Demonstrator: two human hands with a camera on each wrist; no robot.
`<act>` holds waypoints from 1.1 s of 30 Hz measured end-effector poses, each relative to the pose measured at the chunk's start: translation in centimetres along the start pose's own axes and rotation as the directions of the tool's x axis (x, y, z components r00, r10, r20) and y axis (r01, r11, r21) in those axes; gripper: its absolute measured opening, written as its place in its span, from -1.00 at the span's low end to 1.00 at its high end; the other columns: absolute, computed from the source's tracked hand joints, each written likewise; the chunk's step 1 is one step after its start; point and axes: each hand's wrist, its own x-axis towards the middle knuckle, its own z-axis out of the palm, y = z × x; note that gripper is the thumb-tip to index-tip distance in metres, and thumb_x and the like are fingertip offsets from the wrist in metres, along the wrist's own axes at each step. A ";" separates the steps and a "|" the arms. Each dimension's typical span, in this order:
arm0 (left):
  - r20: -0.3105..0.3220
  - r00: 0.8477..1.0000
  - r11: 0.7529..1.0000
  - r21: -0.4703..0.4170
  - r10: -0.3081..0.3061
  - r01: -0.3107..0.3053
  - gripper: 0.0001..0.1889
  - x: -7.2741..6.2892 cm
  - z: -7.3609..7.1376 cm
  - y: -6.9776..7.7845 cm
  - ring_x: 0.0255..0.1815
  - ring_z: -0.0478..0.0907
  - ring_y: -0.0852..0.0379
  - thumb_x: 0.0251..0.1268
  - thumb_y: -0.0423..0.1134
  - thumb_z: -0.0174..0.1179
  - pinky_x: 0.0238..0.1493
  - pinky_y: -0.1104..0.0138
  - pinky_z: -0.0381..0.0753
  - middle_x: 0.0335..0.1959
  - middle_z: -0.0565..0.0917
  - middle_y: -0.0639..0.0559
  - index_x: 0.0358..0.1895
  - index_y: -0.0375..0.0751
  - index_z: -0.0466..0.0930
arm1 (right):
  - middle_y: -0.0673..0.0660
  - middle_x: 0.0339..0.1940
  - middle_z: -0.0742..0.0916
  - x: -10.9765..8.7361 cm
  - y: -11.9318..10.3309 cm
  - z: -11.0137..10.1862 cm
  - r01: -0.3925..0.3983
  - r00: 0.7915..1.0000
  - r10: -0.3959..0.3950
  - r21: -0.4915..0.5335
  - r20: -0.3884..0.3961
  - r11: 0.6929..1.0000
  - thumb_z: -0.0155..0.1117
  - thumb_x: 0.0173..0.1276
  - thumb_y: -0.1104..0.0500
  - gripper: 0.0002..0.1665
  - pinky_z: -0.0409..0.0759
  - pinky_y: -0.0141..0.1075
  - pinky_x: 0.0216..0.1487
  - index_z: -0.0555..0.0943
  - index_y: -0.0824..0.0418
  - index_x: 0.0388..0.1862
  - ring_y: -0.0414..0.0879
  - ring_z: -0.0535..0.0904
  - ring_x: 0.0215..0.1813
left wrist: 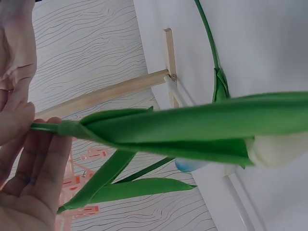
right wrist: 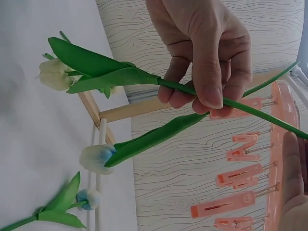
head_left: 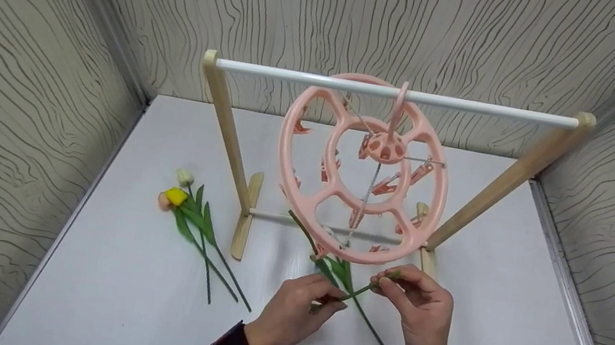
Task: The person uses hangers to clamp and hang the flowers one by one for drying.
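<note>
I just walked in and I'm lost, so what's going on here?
A person holds a white tulip by its stem: the left hand near the leaves, the right hand farther along. A pink clip hanger hangs from a white bar. Three tulips lie on the white table to the left.

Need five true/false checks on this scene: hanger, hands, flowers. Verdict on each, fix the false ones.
1. The pink hanger hangs by its hook from the white rail. True.
2. Only the left hand holds the green stem. False: the right hand pinches it too.
3. A yellow flower lies on the table, left of the stand. True.
4. The flowers lying left of the stand are all yellow. False: a white flower and a peach flower lie with the yellow one.
5. The hanger has no clips. False: several pink clips hang from it.
</note>
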 end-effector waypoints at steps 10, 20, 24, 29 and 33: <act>-0.033 0.999 0.989 -0.146 0.009 -0.014 -0.85 1.6 -1.4 2.0 -0.12 0.85 0.14 0.39 -0.34 0.49 -0.05 0.58 0.81 -0.15 0.84 -0.09 -0.06 -0.24 0.77 | 0.10 -0.08 0.86 1.2 -1.2 0.3 0.238 0.965 -0.228 -0.061 0.133 0.969 0.18 0.23 0.84 -0.59 0.87 -0.39 -0.02 0.70 0.59 -0.04 -0.15 0.86 -0.03; -0.046 0.999 0.979 -0.205 0.015 -0.024 -0.84 3.0 -2.2 3.7 -0.08 0.86 0.11 0.43 -0.29 0.47 -0.04 0.56 0.82 -0.11 0.86 -0.10 -0.03 -0.24 0.80 | 0.09 -0.07 0.88 2.0 -2.2 1.1 0.318 0.938 -0.285 -0.159 0.196 0.935 0.27 0.14 0.83 -0.51 0.83 -0.51 -0.02 0.76 0.49 -0.04 -0.22 0.83 -0.01; -0.071 0.997 0.976 -0.215 0.005 -0.021 -0.86 3.1 -2.2 3.8 -0.07 0.86 0.08 0.39 -0.33 0.49 -0.06 0.55 0.83 -0.13 0.85 -0.11 -0.07 -0.25 0.80 | 0.09 -0.05 0.88 2.1 -2.4 1.5 0.332 0.930 -0.295 -0.155 0.218 0.931 0.29 0.14 0.82 -0.55 0.84 -0.48 0.01 0.76 0.52 -0.07 -0.21 0.82 0.01; -0.090 0.996 0.972 -0.230 0.018 -0.038 -0.89 2.8 -2.1 3.6 -0.11 0.86 0.07 0.41 -0.35 0.47 -0.13 0.52 0.84 -0.15 0.84 -0.12 -0.10 -0.26 0.78 | 0.08 -0.03 0.87 2.1 -2.4 1.7 0.343 0.924 -0.299 -0.168 0.239 0.924 0.32 0.15 0.80 -0.53 0.84 -0.45 0.07 0.77 0.47 -0.03 -0.22 0.82 0.04; -0.098 0.995 0.964 -0.263 0.001 -0.027 -0.91 2.4 -2.4 3.6 -0.12 0.86 0.07 0.42 -0.35 0.46 -0.16 0.47 0.86 -0.15 0.84 -0.12 -0.10 -0.24 0.79 | 0.09 0.01 0.87 2.3 -2.4 1.5 0.381 0.909 -0.331 -0.178 0.254 0.907 0.36 0.16 0.77 -0.56 0.83 -0.44 0.14 0.76 0.51 -0.01 -0.21 0.82 0.09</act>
